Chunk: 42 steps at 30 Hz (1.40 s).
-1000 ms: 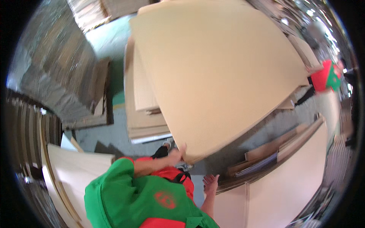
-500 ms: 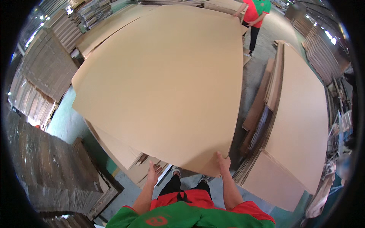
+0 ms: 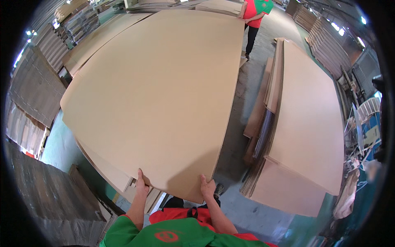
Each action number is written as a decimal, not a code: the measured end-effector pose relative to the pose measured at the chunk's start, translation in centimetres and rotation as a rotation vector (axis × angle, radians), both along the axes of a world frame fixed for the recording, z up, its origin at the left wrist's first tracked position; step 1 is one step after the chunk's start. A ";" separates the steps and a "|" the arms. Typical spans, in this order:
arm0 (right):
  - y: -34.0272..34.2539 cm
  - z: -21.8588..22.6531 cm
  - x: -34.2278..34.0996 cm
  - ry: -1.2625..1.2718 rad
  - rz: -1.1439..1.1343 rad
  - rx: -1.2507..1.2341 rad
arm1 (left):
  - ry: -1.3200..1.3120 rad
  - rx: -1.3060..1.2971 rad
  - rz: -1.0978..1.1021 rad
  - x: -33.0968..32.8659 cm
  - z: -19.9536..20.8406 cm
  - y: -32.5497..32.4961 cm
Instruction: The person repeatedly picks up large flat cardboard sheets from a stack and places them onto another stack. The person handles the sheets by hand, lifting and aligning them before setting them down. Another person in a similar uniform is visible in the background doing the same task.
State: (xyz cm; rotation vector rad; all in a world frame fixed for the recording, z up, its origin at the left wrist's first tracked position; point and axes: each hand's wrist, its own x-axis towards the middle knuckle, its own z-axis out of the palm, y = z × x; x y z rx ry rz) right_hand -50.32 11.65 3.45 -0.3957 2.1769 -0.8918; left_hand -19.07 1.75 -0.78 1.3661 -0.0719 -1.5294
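Note:
A very large tan cardboard sheet stretches away from me, covering most of the view. My left hand grips its near edge, thumb on top and fingers hidden beneath. Near the right corner of that edge, my right hand is closed on the sheet in the same way. A co-worker in red and green stands by the far right corner, with a hand at the sheet's edge. Under the sheet's near left side, more cardboard shows.
To the right lies a stack of large cardboard sheets, with a strip of grey floor between. Wrapped stacks of board stand at the left. Clutter with metal frames lines the far right.
My left hand, open and apart from the sheet before, now grips its near edge. My right hand still holds the corner. In the view, the sheet and surroundings have shifted left.

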 end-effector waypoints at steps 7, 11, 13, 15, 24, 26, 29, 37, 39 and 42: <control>7.6 -0.1 -14.6 0.129 -0.053 -0.036 | 0.084 0.127 -0.229 -12.0 1.0 8.4; 13.8 -2.8 -25.5 0.127 -0.084 -0.126 | 0.085 -0.075 -0.165 -11.9 2.0 8.4; 17.4 -3.7 -30.4 -0.014 -0.104 -0.334 | 0.011 -0.063 -0.071 -9.0 1.9 6.6; 19.6 -3.5 -35.4 0.028 -0.041 -0.309 | -0.053 0.002 0.041 -5.7 1.1 4.3; 19.7 0.9 -31.6 0.484 -0.313 0.436 | -0.099 -0.030 0.062 -0.7 0.1 -5.5; 19.5 2.0 -29.0 0.466 -0.330 0.395 | -0.175 0.017 0.054 0.4 3.2 -5.8; 19.7 4.4 -26.7 0.490 -0.259 0.343 | 0.055 -0.298 -0.040 0.9 7.8 -5.2; 20.1 7.3 -25.6 0.379 -0.403 0.391 | -0.224 -0.381 -0.014 1.5 13.9 -5.3; 20.6 6.0 -26.4 0.414 -0.375 0.408 | -0.278 -0.516 -0.017 2.3 15.7 -5.6; 21.3 2.7 -26.7 0.375 -0.336 0.351 | -0.493 -0.595 -0.057 2.8 20.4 -6.2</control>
